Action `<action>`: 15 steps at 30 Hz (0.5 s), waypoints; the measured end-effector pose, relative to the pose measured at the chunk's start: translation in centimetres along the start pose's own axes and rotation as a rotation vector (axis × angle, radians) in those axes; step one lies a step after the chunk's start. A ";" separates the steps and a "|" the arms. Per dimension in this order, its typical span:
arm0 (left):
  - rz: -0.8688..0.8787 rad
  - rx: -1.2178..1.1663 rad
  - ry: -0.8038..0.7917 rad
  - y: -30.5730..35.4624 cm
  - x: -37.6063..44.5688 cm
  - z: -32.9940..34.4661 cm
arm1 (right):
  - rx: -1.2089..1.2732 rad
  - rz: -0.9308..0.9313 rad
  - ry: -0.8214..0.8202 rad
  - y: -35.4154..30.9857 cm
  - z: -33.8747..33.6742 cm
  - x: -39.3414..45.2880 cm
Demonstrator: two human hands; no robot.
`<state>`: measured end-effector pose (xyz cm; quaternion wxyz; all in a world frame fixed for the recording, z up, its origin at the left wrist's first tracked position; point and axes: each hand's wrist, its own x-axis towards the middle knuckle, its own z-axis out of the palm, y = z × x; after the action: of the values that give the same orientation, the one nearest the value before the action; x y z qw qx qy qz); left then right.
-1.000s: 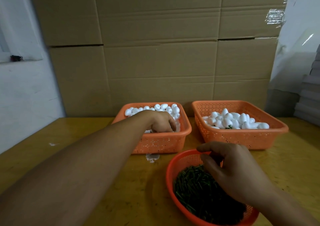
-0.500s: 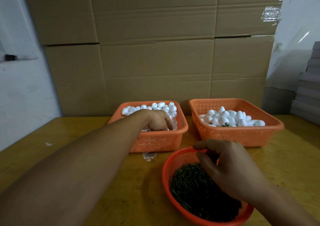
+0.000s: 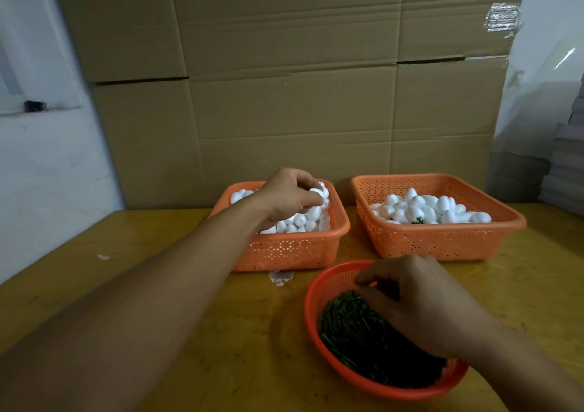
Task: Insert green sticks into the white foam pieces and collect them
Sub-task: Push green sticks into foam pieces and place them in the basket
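Observation:
My left hand (image 3: 286, 198) is raised above the left orange basket (image 3: 284, 250) and pinches a white foam piece (image 3: 317, 194) between thumb and fingers. More white foam pieces (image 3: 297, 223) fill that basket. My right hand (image 3: 414, 301) reaches into the round orange bowl (image 3: 319, 288) with its fingers curled down into the pile of green sticks (image 3: 350, 329); whether it holds a stick is hidden. The right orange basket (image 3: 442, 241) holds foam pieces (image 3: 423, 209), one with a green stick end showing (image 3: 419, 220).
All three containers stand on a yellow wooden table (image 3: 158, 269). A wall of cardboard boxes (image 3: 284, 95) rises right behind the baskets. A small white scrap (image 3: 280, 277) lies in front of the left basket. Grey stacked sheets (image 3: 565, 171) sit at the far right.
My left hand has lifted out of the left basket with a foam piece pinched in its fingers. My right hand has stayed over the green sticks, its fingers dipping a little lower.

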<state>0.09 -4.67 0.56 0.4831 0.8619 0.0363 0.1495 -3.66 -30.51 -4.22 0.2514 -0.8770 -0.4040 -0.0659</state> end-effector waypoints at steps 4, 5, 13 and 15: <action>0.082 -0.128 -0.003 1.0 -3.2 0.3 | -0.066 0.031 -0.141 0.0 0.0 0.0; 0.094 -0.164 -0.015 1.1 -4.1 0.7 | -0.072 0.037 -0.160 0.1 0.0 0.0; 0.112 -0.413 -0.078 0.2 -10.7 4.2 | -0.155 0.048 -0.284 -0.8 -0.1 -0.3; 0.126 -0.400 -0.100 0.2 -11.8 4.9 | -0.196 0.040 -0.318 -1.1 -0.1 -0.5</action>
<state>-9.70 -11.22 -4.26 0.6353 0.7559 -0.0722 0.1408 -4.78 -30.28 -3.87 0.0991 -0.9045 -0.4130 0.0397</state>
